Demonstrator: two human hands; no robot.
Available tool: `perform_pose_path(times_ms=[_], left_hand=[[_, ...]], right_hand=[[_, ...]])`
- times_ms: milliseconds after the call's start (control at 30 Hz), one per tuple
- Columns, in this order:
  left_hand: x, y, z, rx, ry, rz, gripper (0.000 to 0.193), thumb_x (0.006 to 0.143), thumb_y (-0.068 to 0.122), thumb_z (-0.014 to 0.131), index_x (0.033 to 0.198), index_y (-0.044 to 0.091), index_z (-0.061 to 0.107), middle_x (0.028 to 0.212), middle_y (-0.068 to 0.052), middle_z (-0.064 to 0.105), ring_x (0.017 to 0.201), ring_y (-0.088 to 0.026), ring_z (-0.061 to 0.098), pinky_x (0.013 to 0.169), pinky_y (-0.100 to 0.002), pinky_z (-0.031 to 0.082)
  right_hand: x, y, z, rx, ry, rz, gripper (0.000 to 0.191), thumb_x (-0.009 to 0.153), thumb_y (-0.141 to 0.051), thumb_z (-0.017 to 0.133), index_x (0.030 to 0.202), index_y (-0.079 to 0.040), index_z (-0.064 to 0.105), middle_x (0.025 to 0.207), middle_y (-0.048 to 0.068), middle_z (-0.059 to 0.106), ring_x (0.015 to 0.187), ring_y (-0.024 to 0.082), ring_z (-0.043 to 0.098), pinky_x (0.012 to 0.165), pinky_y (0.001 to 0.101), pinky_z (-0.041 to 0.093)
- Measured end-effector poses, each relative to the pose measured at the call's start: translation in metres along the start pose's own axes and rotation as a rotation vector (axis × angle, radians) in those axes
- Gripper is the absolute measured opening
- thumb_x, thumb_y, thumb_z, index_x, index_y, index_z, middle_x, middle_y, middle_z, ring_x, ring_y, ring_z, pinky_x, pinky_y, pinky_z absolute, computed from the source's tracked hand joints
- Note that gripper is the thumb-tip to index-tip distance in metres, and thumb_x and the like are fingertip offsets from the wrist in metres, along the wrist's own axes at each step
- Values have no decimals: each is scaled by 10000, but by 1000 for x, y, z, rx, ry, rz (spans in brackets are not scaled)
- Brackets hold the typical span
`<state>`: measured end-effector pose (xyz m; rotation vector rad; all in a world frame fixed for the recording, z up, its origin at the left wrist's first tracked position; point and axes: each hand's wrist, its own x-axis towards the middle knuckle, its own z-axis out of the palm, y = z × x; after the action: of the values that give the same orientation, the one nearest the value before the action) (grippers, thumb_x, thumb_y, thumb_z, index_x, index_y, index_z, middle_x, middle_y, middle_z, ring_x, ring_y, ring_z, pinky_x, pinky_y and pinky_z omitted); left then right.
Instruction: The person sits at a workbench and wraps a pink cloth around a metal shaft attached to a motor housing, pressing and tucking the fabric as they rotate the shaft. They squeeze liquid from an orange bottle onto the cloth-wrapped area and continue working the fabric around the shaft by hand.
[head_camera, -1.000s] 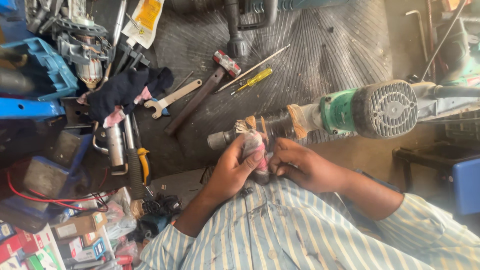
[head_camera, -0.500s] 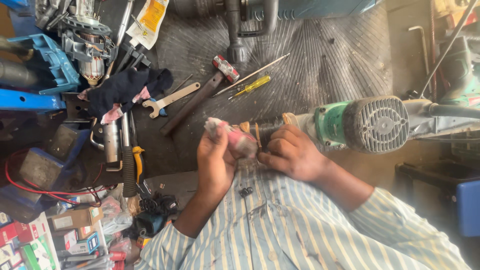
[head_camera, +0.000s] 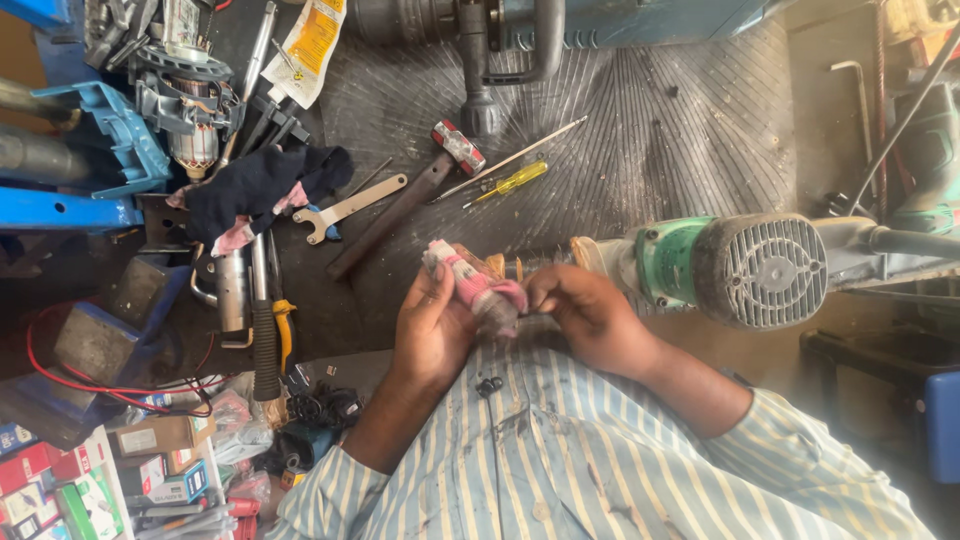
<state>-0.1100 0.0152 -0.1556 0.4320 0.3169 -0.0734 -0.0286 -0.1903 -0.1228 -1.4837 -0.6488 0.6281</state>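
A pink-and-white rag (head_camera: 470, 285) is held wrapped at the nose of the green power tool (head_camera: 735, 268), above the ribbed mat (head_camera: 650, 140); it is clasped by the closed left hand (head_camera: 432, 335) and pinched by the right hand (head_camera: 590, 315); fabric could be snagged if the tool shifted.

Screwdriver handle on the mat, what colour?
Translucent yellow, on the small screwdriver beside the hammer. Head view shows it best.
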Motion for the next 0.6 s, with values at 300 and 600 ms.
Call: perform_pose_path(times_ms=[300, 600], left_hand=[[10, -1, -3, -62, -40, -77, 361, 1104, 328, 451, 1287, 23, 513, 1215, -178, 648, 1113, -343, 661, 886, -533, 552], [14, 3, -4, -92, -166, -55, 382, 1162, 355, 458, 1297, -1, 489, 1080, -174, 629, 993, -332, 676, 827, -457, 568]], right_hand=[[4, 21, 9, 604, 152, 94, 52, 1111, -121, 513, 1086, -92, 479, 1130, 89, 589, 1042, 163, 587, 969, 351, 519], [9, 10, 3, 600, -90, 48, 189, 1084, -221, 601, 1188, -82, 526, 1036, 52, 596, 920, 131, 589, 832, 288, 491]])
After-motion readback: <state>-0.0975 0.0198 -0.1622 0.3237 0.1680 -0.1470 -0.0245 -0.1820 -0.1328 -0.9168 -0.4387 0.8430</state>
